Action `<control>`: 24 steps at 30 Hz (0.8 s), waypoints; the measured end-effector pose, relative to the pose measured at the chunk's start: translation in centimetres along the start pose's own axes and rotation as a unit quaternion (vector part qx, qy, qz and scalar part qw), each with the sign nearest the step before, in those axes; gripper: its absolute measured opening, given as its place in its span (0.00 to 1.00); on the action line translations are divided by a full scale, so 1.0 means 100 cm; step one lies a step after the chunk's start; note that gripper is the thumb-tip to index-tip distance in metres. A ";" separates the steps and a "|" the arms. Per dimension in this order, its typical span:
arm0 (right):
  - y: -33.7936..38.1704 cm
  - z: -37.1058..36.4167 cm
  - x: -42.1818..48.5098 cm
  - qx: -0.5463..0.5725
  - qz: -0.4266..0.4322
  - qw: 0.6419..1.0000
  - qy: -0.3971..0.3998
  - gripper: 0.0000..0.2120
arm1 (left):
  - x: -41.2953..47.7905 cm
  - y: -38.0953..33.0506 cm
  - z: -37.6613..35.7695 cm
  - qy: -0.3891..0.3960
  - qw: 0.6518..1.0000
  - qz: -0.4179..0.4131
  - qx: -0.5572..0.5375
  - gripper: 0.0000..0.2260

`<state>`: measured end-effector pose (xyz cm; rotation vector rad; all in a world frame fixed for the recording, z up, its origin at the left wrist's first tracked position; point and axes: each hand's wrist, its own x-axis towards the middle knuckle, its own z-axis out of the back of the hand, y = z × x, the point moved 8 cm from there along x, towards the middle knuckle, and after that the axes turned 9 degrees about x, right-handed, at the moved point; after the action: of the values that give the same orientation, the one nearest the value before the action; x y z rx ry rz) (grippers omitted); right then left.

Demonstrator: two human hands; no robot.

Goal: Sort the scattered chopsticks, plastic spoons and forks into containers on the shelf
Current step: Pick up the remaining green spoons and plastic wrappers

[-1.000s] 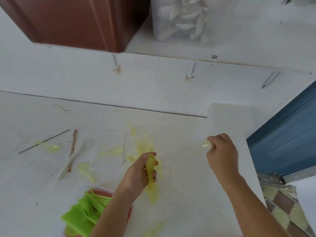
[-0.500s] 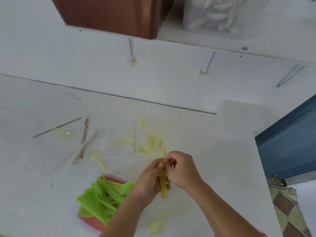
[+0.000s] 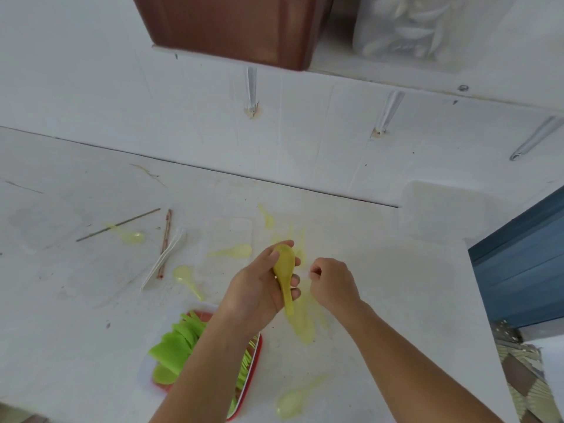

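My left hand (image 3: pixel 259 288) grips a stack of yellow plastic spoons (image 3: pixel 285 270), bowls up, over the white table. My right hand (image 3: pixel 331 283) hovers just right of it with fingers curled, holding nothing that I can see. Loose pale yellow spoons lie around: one (image 3: pixel 235 251) left of my hands, one (image 3: pixel 186 277) further left, one (image 3: pixel 131 236) by a thin chopstick (image 3: pixel 117 225), one (image 3: pixel 290 403) near the front. A reddish chopstick (image 3: pixel 166 236) lies beside a white spoon (image 3: pixel 166 257). A red tray (image 3: pixel 253 367) holds green forks (image 3: pixel 175 346).
On the shelf (image 3: pixel 427 77) above stand a brown box (image 3: pixel 232 25) and a clear container (image 3: pixel 427 25) of white spoons. Metal brackets (image 3: pixel 251 90) hold the shelf to the white wall. A blue cabinet (image 3: pixel 525 257) borders the table's right edge.
My right hand brought a spoon from the right to the stack in my left hand, then let go and drew slightly away. The camera has tilted down and left.
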<state>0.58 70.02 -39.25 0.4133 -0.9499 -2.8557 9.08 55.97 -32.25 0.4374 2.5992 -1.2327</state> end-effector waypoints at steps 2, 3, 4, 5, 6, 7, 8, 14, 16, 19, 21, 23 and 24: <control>0.001 -0.011 -0.007 -0.029 0.023 0.998 0.048 0.15 | 0.000 -0.003 0.007 -0.014 1.000 -0.004 0.015 0.17; 0.002 -0.018 -0.010 -0.052 0.038 0.995 0.073 0.18 | 0.000 -0.004 0.012 -0.028 0.999 -0.002 0.024 0.17; 0.002 -0.023 -0.014 -0.067 0.054 0.993 0.082 0.18 | 0.000 -0.003 0.018 -0.042 0.999 0.002 0.029 0.17; 0.003 -0.025 -0.017 -0.063 0.066 0.993 0.079 0.19 | 0.000 -0.002 0.024 -0.053 0.998 0.007 0.033 0.17; 0.004 -0.023 -0.018 -0.048 0.071 0.994 0.062 0.20 | 0.001 -0.002 0.029 -0.063 0.997 0.011 0.035 0.17; 0.004 -0.018 -0.019 -0.024 0.066 0.997 0.043 0.20 | 0.001 0.000 0.035 -0.072 0.997 0.014 0.037 0.16; 0.003 -0.014 -0.021 -0.004 0.057 0.998 0.030 0.20 | 0.001 0.001 0.039 -0.080 0.996 0.017 0.040 0.16; 0.008 -0.040 -0.053 -0.110 0.072 0.984 0.122 0.14 | 0.000 0.009 0.052 -0.097 0.994 0.026 0.051 0.16; 0.008 -0.038 -0.056 -0.088 0.061 0.989 0.099 0.06 | 0.000 0.010 0.052 -0.096 0.994 0.022 0.051 0.16; 0.005 -0.023 -0.057 -0.010 0.021 0.998 0.050 0.11 | -0.002 0.011 0.051 -0.100 0.993 0.016 0.063 0.15; 0.003 0.003 -0.059 0.141 -0.033 0.989 -0.015 0.11 | -0.003 0.011 0.050 -0.110 0.991 0.010 0.080 0.15; 0.010 0.025 -0.064 0.325 -0.081 0.941 -0.052 0.07 | -0.003 0.013 0.048 -0.119 0.988 0.007 0.101 0.14; 0.019 0.029 -0.066 0.412 -0.091 0.905 -0.045 0.06 | -0.003 0.015 0.044 -0.119 0.987 0.007 0.109 0.14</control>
<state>6.12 71.33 -34.44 0.4402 -2.2293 -2.4743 10.22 53.36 -35.98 0.3252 2.2702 -1.4742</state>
